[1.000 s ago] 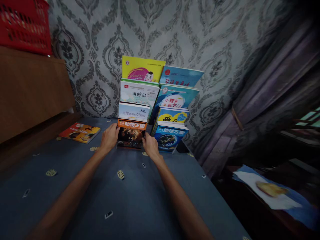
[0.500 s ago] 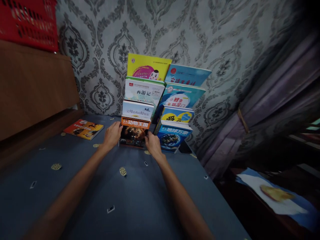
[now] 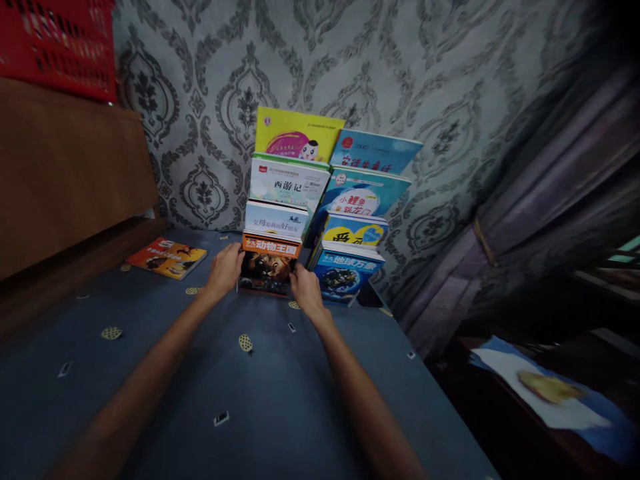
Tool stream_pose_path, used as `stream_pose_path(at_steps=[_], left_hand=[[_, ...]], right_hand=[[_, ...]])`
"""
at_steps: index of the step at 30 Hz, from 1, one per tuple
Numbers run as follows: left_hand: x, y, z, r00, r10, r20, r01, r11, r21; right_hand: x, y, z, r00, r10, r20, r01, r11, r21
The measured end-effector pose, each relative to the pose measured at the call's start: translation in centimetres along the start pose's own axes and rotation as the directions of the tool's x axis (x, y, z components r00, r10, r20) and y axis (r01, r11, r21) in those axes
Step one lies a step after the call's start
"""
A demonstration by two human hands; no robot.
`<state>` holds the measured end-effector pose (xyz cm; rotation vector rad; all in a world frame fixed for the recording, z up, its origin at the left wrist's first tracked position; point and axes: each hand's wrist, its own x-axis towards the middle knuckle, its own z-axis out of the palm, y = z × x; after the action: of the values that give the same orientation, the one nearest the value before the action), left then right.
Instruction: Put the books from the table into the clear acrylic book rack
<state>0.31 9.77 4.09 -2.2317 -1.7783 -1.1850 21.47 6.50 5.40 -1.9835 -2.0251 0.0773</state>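
Observation:
An orange and black book with a lion on its cover [image 3: 267, 265] stands upright at the front of the left row of books. My left hand [image 3: 226, 268] is closed on its left edge, and my right hand [image 3: 306, 287] holds its right edge low down. The fingertips are partly hidden behind the cover. Behind it rise a pale blue book [image 3: 275, 218], a white book [image 3: 287, 183] and a tall yellow book [image 3: 295, 133]. Just right of my right hand stands a blue book with a globe [image 3: 345, 277], fronting the second row.
An orange book [image 3: 167, 258] lies flat at the left on the blue patterned tabletop [image 3: 280, 400]. A wooden cabinet [image 3: 70, 173] carries a red basket [image 3: 60, 53]. Patterned wallpaper is behind; a tied curtain [image 3: 460, 267] hangs at the right.
Almost nothing differs. Both hands stay on the sides of the lion book, and the view has shifted very slightly.

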Motion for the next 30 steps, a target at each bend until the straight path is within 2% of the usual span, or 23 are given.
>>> stream_pose_path(at_steps=[14,30], left_hand=[[0.32,-0.25,0.05,1.000,0.027,-0.012,-0.026,0.999,0.034],[0.56,0.26,-0.54,0.999,0.007,0.048,-0.012,0.996,0.088]], right_hand=[[0.18,-0.17,0.51,0.999,0.032,-0.032,-0.030,0.999,0.043],[0.19,0.09,0.53,1.000,0.014,-0.024,-0.013,0.999,0.036]])
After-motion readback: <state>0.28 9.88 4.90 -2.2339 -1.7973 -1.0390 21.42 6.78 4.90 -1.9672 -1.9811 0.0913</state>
